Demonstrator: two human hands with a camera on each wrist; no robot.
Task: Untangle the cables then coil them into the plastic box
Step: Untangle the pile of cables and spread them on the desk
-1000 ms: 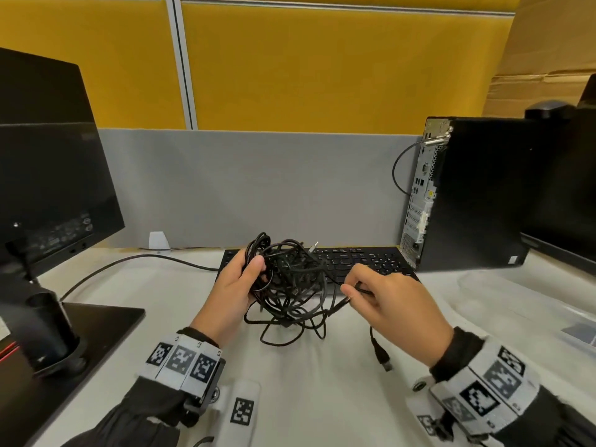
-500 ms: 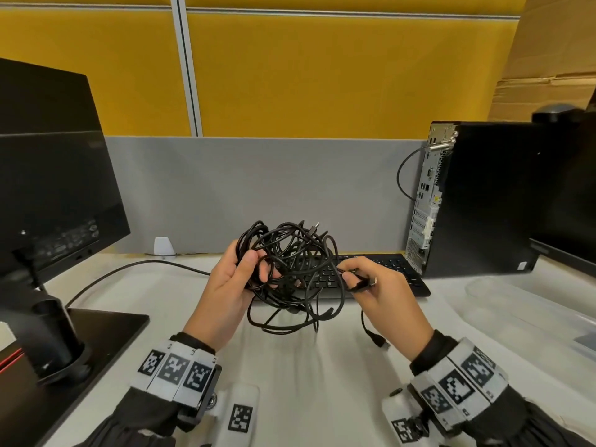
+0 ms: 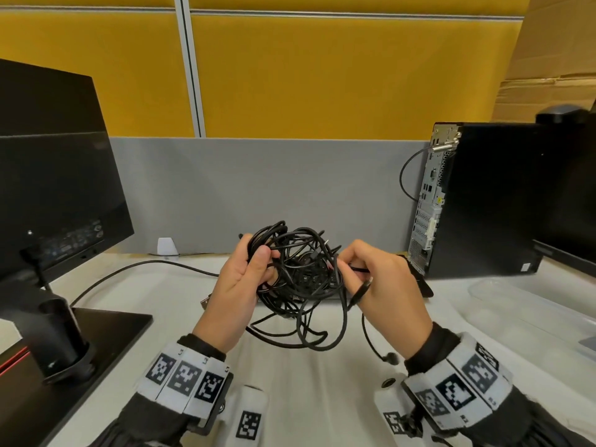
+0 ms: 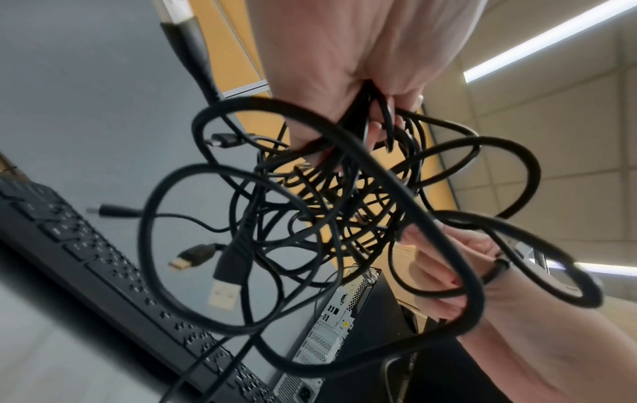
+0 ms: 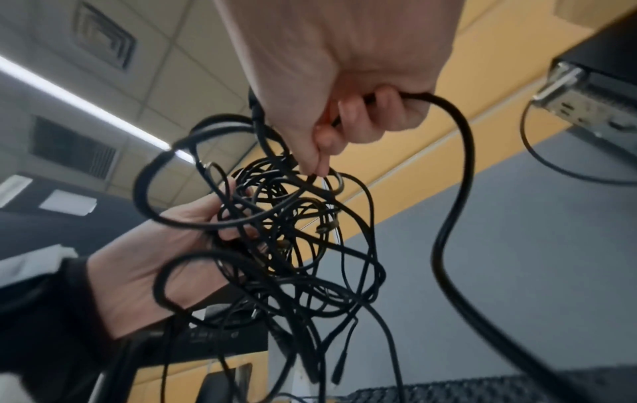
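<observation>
While my left hand point(image 3: 240, 287) grips the black cable tangle point(image 3: 296, 279) above the keyboard point(image 4: 103, 272), my right hand point(image 3: 387, 285) pinches one strand, loops dangling over the desk point(image 3: 306, 398).

White desk point(image 3: 167, 285); grey-and-yellow partition point(image 3: 290, 91) behind; tiled ceiling point(image 5: 144, 81) with strip lights point(image 4: 551, 41); cardboard point(image 3: 554, 75) at right.

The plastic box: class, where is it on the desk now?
In the head view the plastic box lies at the desk's right, in front of the computer tower.
</observation>
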